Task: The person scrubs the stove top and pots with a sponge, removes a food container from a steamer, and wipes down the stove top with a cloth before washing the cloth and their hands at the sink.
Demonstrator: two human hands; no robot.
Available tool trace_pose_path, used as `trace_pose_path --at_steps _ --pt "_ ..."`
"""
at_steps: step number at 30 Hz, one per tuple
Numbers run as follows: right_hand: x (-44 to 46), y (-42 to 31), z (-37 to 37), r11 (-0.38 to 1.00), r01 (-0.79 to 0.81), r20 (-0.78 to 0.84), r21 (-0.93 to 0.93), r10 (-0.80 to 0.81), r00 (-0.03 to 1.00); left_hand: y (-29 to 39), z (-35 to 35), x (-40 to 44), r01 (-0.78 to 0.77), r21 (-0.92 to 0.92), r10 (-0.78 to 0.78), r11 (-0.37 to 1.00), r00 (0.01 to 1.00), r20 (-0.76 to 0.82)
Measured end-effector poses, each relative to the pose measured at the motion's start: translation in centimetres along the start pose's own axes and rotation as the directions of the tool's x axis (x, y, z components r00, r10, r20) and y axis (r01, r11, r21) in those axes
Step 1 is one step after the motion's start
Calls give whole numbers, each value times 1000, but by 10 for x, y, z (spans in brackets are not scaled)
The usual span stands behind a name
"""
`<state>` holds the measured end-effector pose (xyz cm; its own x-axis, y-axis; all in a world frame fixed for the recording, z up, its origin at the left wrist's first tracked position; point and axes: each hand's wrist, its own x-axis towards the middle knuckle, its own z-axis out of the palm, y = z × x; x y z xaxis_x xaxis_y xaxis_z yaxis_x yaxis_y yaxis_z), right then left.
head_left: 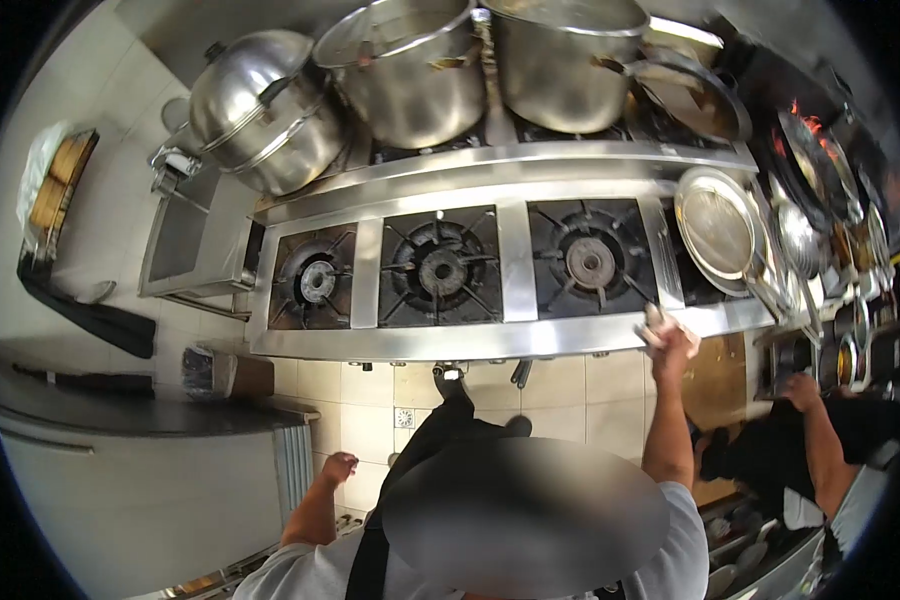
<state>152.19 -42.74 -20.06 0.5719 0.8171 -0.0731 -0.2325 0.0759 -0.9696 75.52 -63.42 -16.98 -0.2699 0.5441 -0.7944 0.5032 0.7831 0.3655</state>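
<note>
My right hand (673, 340) is closed on a pale cloth (656, 326) at the front steel edge (560, 335) of the stove, just right of the right-hand burner (590, 261). Low on the left, my left hand (339, 467) hangs over the tiled floor, away from the stove; its fingers look curled, but whether they hold anything is too small to tell. Two more burners, one in the middle (442, 271) and one at the left (318, 282), sit in the same row with nothing on them.
Large steel pots (405, 90) stand along the back. Strainers (715, 225) and pans lie at the right, near flames (808, 125). A co-worker (790, 450) stands at the lower right. A sink (185, 225) and a counter (140, 480) are on the left.
</note>
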Motion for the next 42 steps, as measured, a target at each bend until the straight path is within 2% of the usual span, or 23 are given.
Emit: trace_pose_path --at_steps 2,4,8,10,12,13,16,17,20,21,23,25,27,29,30,32,34,36,37,38,40,41,42 --pt "16 -14 11 928 84 -21 -364 -98 995 -25 6 7 142 -89 -136 986 988 66" --pt "25 -34 41 703 153 -42 -694 -253 967 -54 5 27 252 -170 -216 953 955 205" --pt "34 -34 204 755 384 -117 -531 -514 850 -54 -21 56 395 -159 -324 905 881 345" --pt "39 -54 302 951 269 5 -152 -272 962 -32 -48 68 286 -140 -266 948 953 144" --pt "46 -82 410 949 313 -20 36 -313 950 -14 -84 85 183 -237 -186 954 983 11" --pt "48 -103 459 948 294 -32 126 -292 956 -11 -109 100 176 -397 -164 901 984 63" --pt "119 -95 576 924 374 -127 79 -363 923 21 -154 98 -72 -474 -37 878 976 -216" --pt "147 -77 609 871 453 -140 -188 -481 866 19 -169 101 -162 -457 57 874 970 -234" --pt "122 -69 685 847 449 -126 -284 -497 859 17 -186 86 -152 -436 -2 887 943 -332" --pt "105 -59 693 765 562 -81 -315 -612 787 -5 -182 88 -191 -439 27 878 935 -353" --pt "85 -34 701 466 771 51 -434 -842 538 -74 -172 106 -50 -745 5 665 998 -62" --pt "66 -31 705 318 776 324 -544 -774 544 -41 -154 79 414 -416 -446 810 895 21" --pt "48 -49 720 237 735 571 -635 -498 653 -105 -145 92 245 -401 -129 883 947 296" --pt "38 -79 743 191 652 666 -734 10 746 -87 -139 81 6 -79 10 997 979 204" --pt "59 -38 748 53 869 835 -492 -251 489 -82 -141 83 -34 -59 45 998 978 205" --pt "72 -8 756 -295 848 864 -440 -398 309 -78 -153 102 79 -199 -26 977 967 254" --pt "80 -8 731 -296 886 913 -357 -312 264 -96 -158 160 377 -481 -195 792 901 386" --pt "95 1 685 -221 925 933 -309 -257 251 -22 -175 140 177 -612 -219 770 976 6" --pt "105 12 656 -144 939 929 -311 -254 269 -37 -181 165 161 -712 -141 683 986 87" --pt "111 13 632 -203 917 907 -345 -321 271 -33 -181 171 147 -661 -151 735 987 52" --pt "104 -16 621 74 725 701 -685 -203 683 2 -192 163 133 -514 -160 847 987 -8" --pt "105 -34 629 174 682 630 -711 -274 727 -8 -198 171 148 -551 -119 821 989 89" --pt "115 -31 641 309 806 475 -505 -680 559 -6 -199 173 148 -393 -140 908 989 49"
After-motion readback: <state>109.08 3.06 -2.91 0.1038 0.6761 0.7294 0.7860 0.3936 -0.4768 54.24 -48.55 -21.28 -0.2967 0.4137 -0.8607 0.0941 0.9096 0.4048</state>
